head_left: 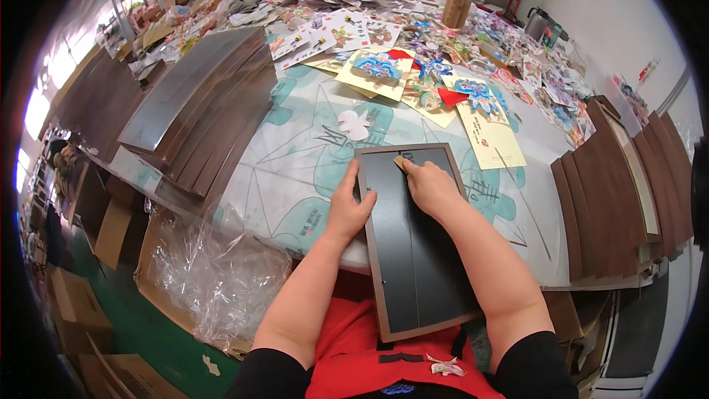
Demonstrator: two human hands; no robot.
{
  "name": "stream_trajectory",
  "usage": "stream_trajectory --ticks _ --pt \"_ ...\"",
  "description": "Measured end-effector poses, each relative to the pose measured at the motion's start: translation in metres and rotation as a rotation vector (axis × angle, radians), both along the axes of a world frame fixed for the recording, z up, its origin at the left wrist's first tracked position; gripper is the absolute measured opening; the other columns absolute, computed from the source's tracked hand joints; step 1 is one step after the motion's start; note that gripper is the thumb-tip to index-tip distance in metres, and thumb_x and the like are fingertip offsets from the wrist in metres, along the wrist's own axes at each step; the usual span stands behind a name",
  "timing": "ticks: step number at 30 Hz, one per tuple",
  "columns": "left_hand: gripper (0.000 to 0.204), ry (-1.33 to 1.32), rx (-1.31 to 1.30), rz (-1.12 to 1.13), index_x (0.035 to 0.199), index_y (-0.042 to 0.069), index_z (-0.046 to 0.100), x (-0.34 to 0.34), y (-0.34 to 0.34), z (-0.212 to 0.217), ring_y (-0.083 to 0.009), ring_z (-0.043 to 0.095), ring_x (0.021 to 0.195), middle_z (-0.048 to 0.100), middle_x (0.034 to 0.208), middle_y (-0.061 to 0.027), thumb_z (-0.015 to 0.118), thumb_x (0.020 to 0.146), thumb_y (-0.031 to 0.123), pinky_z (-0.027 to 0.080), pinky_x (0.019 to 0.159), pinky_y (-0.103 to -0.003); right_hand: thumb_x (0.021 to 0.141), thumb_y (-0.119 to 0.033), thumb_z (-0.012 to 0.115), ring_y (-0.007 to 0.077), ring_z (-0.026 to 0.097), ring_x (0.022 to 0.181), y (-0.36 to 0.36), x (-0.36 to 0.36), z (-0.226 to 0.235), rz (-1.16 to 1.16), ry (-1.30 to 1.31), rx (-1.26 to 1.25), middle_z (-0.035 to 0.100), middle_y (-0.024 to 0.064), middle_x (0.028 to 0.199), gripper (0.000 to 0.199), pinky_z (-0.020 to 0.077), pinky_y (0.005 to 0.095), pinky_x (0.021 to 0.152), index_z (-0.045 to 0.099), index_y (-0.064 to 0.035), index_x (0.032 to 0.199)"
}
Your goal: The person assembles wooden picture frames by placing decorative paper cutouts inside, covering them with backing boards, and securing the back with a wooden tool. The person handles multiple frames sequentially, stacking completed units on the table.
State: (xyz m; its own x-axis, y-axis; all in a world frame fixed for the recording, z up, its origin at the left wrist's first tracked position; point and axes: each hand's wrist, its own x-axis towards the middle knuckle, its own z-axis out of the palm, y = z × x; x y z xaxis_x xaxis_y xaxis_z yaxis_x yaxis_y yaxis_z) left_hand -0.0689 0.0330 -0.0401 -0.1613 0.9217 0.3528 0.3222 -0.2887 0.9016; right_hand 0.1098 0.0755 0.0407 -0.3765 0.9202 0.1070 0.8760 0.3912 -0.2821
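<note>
Centre of view, across near edge of worktop [284, 188] | framed black panel [399, 251] runs lengthwise up-down, top tipped left | left hand [348, 207] along left edge, fingers part-open | right hand [430, 186] nearer top end, fingers pinching small tan piece [399, 162], panel stretching below.

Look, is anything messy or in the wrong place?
A small pale scrap lies on the green floor near the box of clear plastic. It looks like litter, as most paper pieces lie on the table.
</note>
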Motion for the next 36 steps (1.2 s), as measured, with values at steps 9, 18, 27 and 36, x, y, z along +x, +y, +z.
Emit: stream_trajectory --ticks 9,18,27,36 --pt "0.068 0.014 0.023 -0.006 0.138 -0.005 0.037 -0.001 -0.002 0.000 -0.0343 0.040 0.132 0.040 0.141 -0.0262 0.062 0.078 0.015 0.034 0.106 -0.035 0.090 -0.013 0.048 0.0404 0.063 0.075 0.018 -0.009 -0.021 0.054 0.021 0.043 0.061 0.0214 0.084 0.033 0.0509 0.0466 0.069 0.058 -0.0027 0.119" --pt "0.071 -0.048 0.009 0.035 0.139 -0.004 0.037 0.001 0.000 -0.004 -0.0309 0.048 0.124 0.050 0.134 -0.0230 0.064 0.076 0.016 0.036 0.103 -0.035 0.089 -0.017 0.053 0.0386 0.063 0.084 0.026 0.050 0.013 -0.045 0.312 0.045 0.066 0.0210 0.095 0.027 0.0498 0.0430 0.076 0.063 -0.0054 0.111" --pt "0.064 -0.083 0.044 0.088 0.131 -0.004 0.045 0.002 0.005 -0.008 -0.0310 0.058 0.112 0.058 0.122 -0.0226 0.068 0.074 0.016 0.044 0.095 -0.035 0.088 -0.026 0.057 0.0384 0.063 0.084 -0.002 0.126 -0.023 -0.315 0.199 0.010 0.067 0.0203 0.088 0.027 0.0491 0.0448 0.076 0.069 -0.0040 0.097" --pt "0.035 0.166 -0.118 0.237 0.092 -0.005 0.061 0.007 0.001 0.020 -0.0313 0.064 0.076 0.066 0.081 -0.0204 0.070 0.076 0.025 0.050 0.069 -0.038 0.087 -0.026 0.061 0.0403 0.063 0.066 -0.017 0.090 -0.034 -0.237 0.097 0.252 0.062 0.0236 0.067 0.035 0.0503 0.0466 0.063 0.061 0.0034 0.070"
